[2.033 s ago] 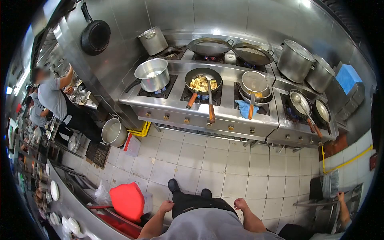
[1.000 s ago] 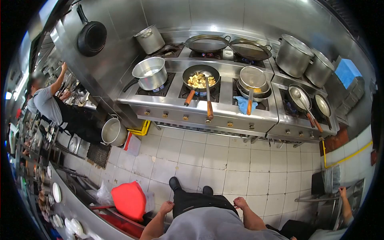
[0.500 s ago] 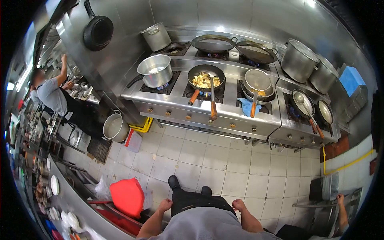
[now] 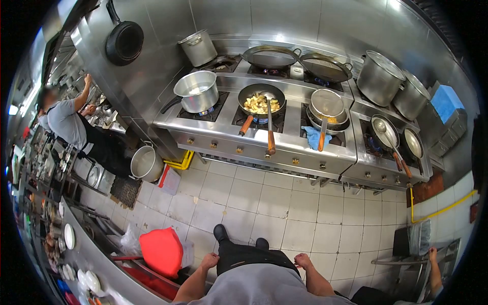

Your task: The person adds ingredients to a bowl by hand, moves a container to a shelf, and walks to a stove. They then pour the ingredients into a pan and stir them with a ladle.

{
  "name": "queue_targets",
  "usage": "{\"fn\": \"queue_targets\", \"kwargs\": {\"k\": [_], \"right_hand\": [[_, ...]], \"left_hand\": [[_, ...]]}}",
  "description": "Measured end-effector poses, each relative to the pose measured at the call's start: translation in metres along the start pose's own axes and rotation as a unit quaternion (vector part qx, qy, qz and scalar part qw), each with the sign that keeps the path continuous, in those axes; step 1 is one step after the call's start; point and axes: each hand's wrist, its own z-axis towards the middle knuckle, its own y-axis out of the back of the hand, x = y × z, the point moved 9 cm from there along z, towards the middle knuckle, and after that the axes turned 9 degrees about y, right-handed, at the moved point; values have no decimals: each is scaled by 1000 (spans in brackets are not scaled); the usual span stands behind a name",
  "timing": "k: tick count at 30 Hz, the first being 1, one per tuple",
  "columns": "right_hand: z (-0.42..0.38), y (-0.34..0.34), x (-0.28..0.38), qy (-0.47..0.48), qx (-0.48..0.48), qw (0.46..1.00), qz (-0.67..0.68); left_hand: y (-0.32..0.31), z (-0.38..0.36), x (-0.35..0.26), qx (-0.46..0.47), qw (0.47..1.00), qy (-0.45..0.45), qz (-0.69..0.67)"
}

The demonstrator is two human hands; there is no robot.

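My left hand (image 4: 209, 261) hangs by my left hip, its fingers curled in, with no object showing in it. On the other side my right hand (image 4: 303, 261) is curled in the same way beside my dark trousers, and nothing shows in it either. Ahead, well beyond both hands, a frying pan (image 4: 247, 95) with chopped pale food (image 4: 256, 104) sits over a lit burner. A wooden-handled utensil (image 4: 271, 137) rests in that pan. To its right a round strainer (image 4: 327, 102) lies over another pan, with a blue cloth (image 4: 315, 137) at the handle.
A large saucepan (image 4: 198, 89) and tall stockpots (image 4: 380, 79) stand on the stove (image 4: 229, 136). At left are a pot (image 4: 146, 162), a red plastic item (image 4: 161, 250) and a co-worker (image 4: 68, 122) with one arm raised. Another person's arm (image 4: 434, 269) shows at lower right.
The co-worker's raised hand at left has moved slightly down and to the right. My hands and the cookware stay in place.
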Motion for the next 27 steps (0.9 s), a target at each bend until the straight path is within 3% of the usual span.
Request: {"fn": "queue_targets", "kwargs": {"k": [27], "right_hand": [[13,-8,2,-5,31,999,-14]], "left_hand": [[24,-22,-23,-42,998,-26,37]]}}
